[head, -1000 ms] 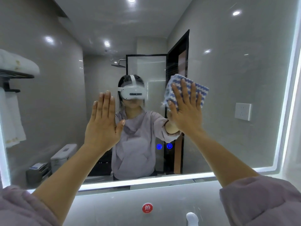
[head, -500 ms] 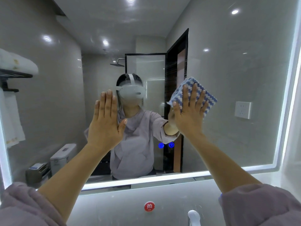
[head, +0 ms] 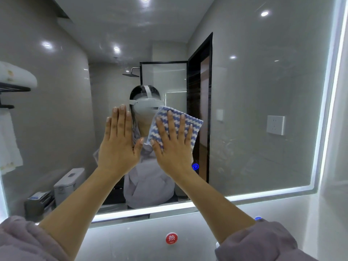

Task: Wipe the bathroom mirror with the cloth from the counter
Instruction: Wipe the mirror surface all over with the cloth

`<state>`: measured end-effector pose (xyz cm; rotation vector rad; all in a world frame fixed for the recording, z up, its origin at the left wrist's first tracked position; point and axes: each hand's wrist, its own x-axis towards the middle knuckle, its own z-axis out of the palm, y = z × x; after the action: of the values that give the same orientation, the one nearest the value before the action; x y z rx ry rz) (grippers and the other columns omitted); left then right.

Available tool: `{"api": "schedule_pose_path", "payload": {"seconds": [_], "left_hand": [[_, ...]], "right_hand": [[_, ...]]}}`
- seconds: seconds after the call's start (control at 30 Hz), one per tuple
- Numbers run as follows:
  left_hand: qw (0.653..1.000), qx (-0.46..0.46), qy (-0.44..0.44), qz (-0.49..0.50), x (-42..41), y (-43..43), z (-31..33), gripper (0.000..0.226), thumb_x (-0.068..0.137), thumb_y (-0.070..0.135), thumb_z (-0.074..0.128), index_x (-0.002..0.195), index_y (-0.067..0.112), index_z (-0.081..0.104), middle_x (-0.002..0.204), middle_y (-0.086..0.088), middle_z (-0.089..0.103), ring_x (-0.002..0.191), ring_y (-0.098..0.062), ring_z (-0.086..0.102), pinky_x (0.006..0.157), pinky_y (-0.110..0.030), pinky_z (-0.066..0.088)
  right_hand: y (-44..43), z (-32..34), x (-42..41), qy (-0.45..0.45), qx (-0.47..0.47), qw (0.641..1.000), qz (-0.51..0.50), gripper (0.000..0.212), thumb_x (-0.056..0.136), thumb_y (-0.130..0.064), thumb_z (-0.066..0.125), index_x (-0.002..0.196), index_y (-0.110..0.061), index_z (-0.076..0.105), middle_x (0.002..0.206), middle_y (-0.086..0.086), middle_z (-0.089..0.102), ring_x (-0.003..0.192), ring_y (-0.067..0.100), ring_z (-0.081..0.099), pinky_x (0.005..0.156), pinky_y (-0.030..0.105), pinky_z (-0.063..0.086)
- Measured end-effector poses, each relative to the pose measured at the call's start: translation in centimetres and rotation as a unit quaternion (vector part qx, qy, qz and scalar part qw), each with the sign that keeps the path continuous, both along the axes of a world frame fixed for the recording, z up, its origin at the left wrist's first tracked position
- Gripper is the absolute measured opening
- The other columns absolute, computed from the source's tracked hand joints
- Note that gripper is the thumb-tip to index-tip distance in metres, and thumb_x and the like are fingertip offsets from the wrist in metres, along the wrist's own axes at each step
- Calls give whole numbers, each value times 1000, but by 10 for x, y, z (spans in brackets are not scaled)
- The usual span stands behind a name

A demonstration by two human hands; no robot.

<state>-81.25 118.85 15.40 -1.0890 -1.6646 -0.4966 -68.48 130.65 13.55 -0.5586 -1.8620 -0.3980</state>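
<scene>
A large wall mirror with a lit white border fills the view. My right hand lies flat with spread fingers on a blue-and-white wavy-striped cloth, pressing it against the glass near the mirror's middle. My left hand is flat on the bare glass just to the left, fingers together, thumb almost touching the right thumb. It holds nothing. Faint streaks show on the glass at the right.
Below the mirror is a pale wall panel with a round red hot-water sticker. A blue touch button glows on the glass beside my right wrist. A towel rack with white towels is reflected at the left, and a wall socket at the right.
My right hand has slid the cloth left and slightly down across the glass, ending close beside the left hand. The left hand has stayed flat on the mirror.
</scene>
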Motion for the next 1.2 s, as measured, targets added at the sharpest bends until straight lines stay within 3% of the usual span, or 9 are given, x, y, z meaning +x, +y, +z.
{"api": "schedule_pose_path", "payload": {"seconds": [0.23,0.4,0.6,0.83,1.0,1.1,1.2], "left_hand": [[1000,-2,2,-8,0,-1,0,82,97,60,6,152,-1,-2,161,-19,-7,150,-30,-7,123,-44,-1],[1000,-4,10,0,0,-2,1,81,97,56,9,152,-4,1,161,-21,-6,150,-32,-5,123,-43,-3],[1000,5,22,-5,0,-1,1,80,97,51,18,151,-4,2,161,-21,-5,150,-32,-5,122,-42,-4],[1000,9,20,-9,2,-1,1,79,97,52,16,151,-4,0,161,-21,-6,150,-31,-8,122,-41,-6],[1000,10,16,-5,2,0,1,80,97,52,15,151,-5,0,161,-22,-5,150,-33,-7,122,-41,-6],[1000,10,14,-6,3,0,1,79,97,51,16,151,-4,0,161,-23,-4,149,-33,-8,122,-42,-7],[1000,9,15,-7,2,0,1,78,97,50,17,151,-4,0,160,-23,-4,149,-32,-8,122,-42,-7]], "right_hand": [[1,0,0,-13,6,1000,-13,68,99,-54,27,150,-33,-14,157,-4,-27,147,31,-11,118,51,-8],[16,1,13,-36,43,998,-9,61,99,-51,31,152,-32,8,161,-3,-1,148,26,-8,119,46,-7],[50,1,42,-33,67,997,-26,58,99,-51,31,152,-31,16,161,-2,9,148,26,-3,120,46,-2],[94,6,86,19,8,998,-58,56,100,-47,19,152,-26,13,160,5,13,147,32,7,118,52,10],[116,3,120,78,-90,990,-74,63,98,-52,12,153,-20,15,160,10,10,148,30,3,119,51,3],[120,1,120,104,-109,985,-89,60,99,-50,14,153,-23,11,161,8,9,148,30,4,119,51,4],[115,-1,112,113,-133,980,-99,62,99,-53,7,153,-22,6,161,9,6,148,32,1,119,46,-5]]}}
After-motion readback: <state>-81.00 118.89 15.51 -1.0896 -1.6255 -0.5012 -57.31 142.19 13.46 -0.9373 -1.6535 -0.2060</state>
